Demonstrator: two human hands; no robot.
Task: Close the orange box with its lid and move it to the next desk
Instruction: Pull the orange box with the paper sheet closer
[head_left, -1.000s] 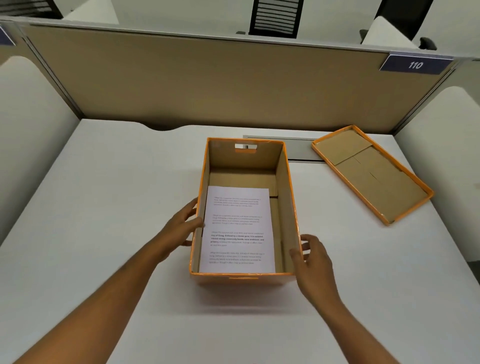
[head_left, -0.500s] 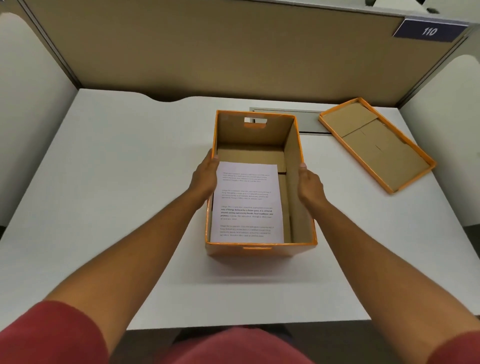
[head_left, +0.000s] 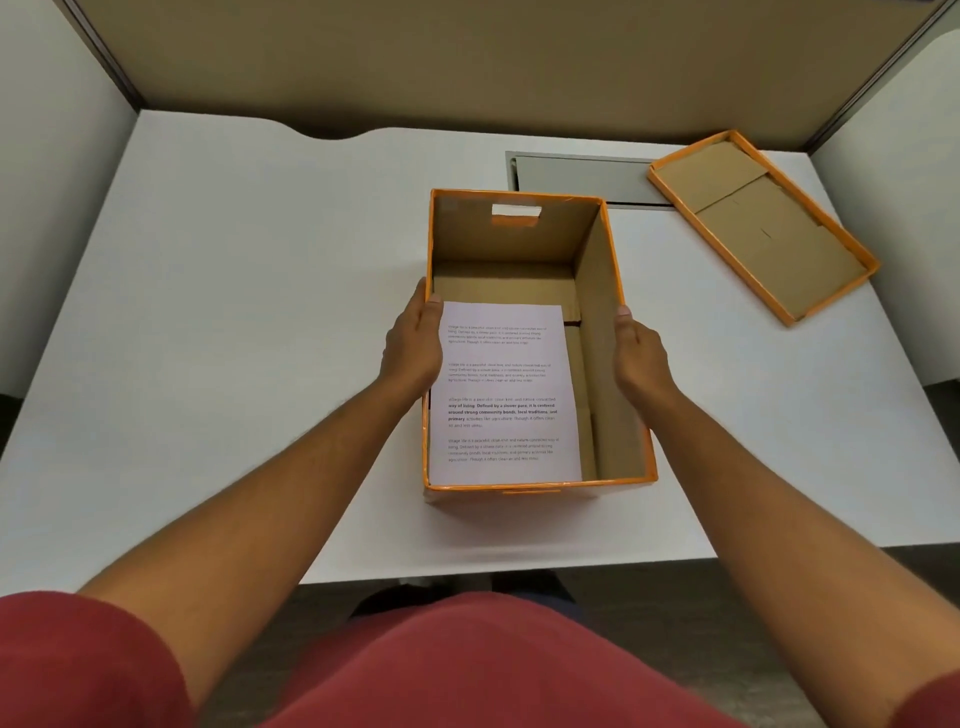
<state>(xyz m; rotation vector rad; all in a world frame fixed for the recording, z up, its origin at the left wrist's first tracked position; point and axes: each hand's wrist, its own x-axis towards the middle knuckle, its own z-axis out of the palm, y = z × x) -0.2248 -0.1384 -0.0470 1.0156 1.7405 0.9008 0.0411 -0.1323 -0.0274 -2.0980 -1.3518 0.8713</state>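
Lid (head_left: 762, 224) lies upside down, up and right of the orange box (head_left: 613, 332), nearer my right hand (head_left: 640, 353); both it and my left hand (head_left: 413, 340) press flat against the box's long sides.

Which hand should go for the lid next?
Probably the right hand: the lid lies upside down at the desk's far right, on that hand's side. The left hand would have to cross the open orange box.

Orange box (head_left: 618, 270), brown inside; white desk (head_left: 234, 312).
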